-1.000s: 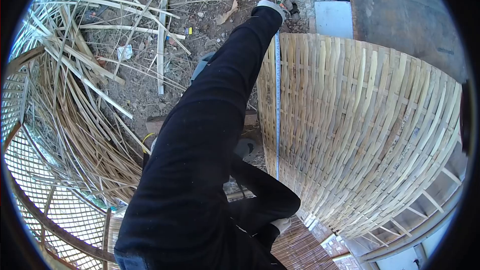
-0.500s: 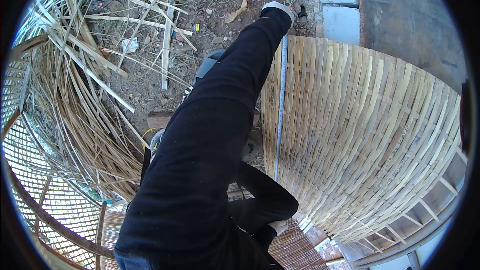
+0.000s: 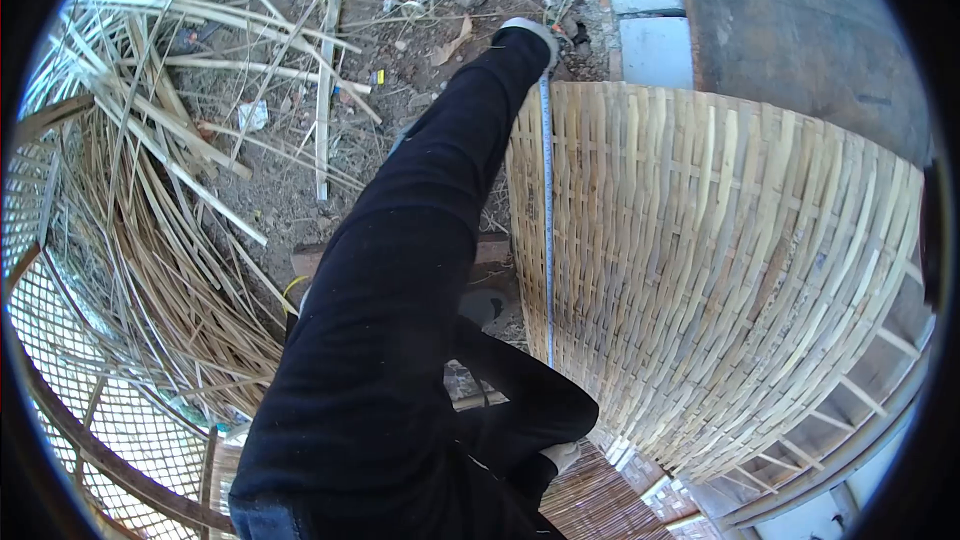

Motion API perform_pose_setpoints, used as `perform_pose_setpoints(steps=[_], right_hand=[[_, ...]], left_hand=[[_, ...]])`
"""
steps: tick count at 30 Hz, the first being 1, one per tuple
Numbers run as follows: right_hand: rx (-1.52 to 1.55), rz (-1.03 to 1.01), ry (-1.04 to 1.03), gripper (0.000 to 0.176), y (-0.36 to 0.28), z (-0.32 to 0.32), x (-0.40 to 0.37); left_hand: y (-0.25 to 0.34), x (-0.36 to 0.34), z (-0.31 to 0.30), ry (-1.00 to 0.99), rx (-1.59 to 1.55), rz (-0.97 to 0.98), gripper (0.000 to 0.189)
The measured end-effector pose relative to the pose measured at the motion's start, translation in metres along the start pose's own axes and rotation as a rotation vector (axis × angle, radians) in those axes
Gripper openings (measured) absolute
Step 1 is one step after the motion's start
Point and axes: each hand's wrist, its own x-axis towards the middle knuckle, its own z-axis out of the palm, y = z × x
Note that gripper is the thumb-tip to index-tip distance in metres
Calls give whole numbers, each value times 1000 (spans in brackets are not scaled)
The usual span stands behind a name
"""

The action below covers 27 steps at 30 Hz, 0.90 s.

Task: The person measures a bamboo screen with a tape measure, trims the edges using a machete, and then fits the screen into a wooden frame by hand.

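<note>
A large woven bamboo basket (image 3: 720,270) lies on its side at the right. A silver tape measure (image 3: 547,240) runs straight along its left edge. My left arm, in a black sleeve, reaches far up, and my left hand (image 3: 530,30), in a pale glove, holds the tape's far end at the basket's upper corner. My right arm is bent low in the view. Only a little of my right hand (image 3: 562,454), also in a light glove, shows under the elbow, near the tape's lower end. What that hand holds is hidden.
A heap of loose bamboo strips (image 3: 150,190) fills the left side. An open-weave bamboo frame (image 3: 90,410) lies at the lower left. Bare dirt with litter (image 3: 400,20) sits behind, with concrete slabs (image 3: 650,10) at the top right. A woven mat (image 3: 610,500) is under the basket.
The view swayed a little to the right and back. My left arm stays stretched along the basket edge with the tape taut. My right hand has hardly moved.
</note>
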Motion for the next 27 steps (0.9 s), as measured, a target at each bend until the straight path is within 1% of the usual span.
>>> perform_pose_setpoints(steps=[1,2,3,4,5,6,7,8,9,10,11,12,13,14,15,17,18,20,21,22,23,24,25,26,27], right_hand=[[8,-13,-2,45,1,2,2],[23,-19,1,41,3,4,3],[74,-68,33,38,13,12,7],[119,-24,52,38,18,17,11],[167,-100,38,37,23,22,15],[219,-172,36,36,25,28,15],[275,-114,73,36,21,31,11],[295,-140,44,35,10,27,7],[313,-174,14,34,4,27,6],[366,-123,48,34,5,33,8],[439,-101,-36,35,9,40,15],[510,-72,-118,36,14,47,21],[373,-173,-146,35,42,79,40],[235,-278,-160,35,73,113,61],[107,-384,-161,36,104,146,81],[207,-241,-513,47,67,143,84],[246,-216,-509,47,58,159,77],[1026,656,-801,52,29,179,74],[1418,1116,-907,55,24,191,70],[1317,975,-869,66,28,237,71],[1203,846,-823,77,31,277,71],[1296,886,-852,82,16,266,60],[1449,931,-920,87,0,257,48],[1592,962,-995,92,-11,255,41],[1759,955,-1128,98,-17,272,38]], left_hand=[[-5,3,3,55,-9,19,24],[-12,3,5,-39,70,100,27],[-22,-2,-3,-103,72,230,21],[-35,-7,2,48,65,419,19],[-34,-4,3,-94,164,400,20],[-47,-3,11,-153,183,544,27],[-45,-21,0,-122,255,578,37],[-29,-49,-35,-186,276,478,46],[-40,-55,-29,-146,422,556,23],[-36,-70,-41,-90,437,576,22],[-34,-85,-53,-95,398,550,22],[-28,-99,-66,-105,445,613,21],[-29,-109,-75,-90,395,672,22],[-13,-139,-101,19,258,672,24],[-9,-147,-114,-59,263,663,28],[11,-170,-149,-44,305,721,27],[24,-180,-166,-42,337,765,27],[37,-186,-189,-48,268,826,28],[60,-200,-209,-124,307,664,24],[68,-200,-221,-168,331,704,27],[88,-208,-240,-247,388,667,30],[105,-222,-255,-220,327,679,34],[117,-227,-267,-246,324,637,35],[144,-245,-282,-288,390,521,35],[150,-249,-287,-302,304,493,33]])
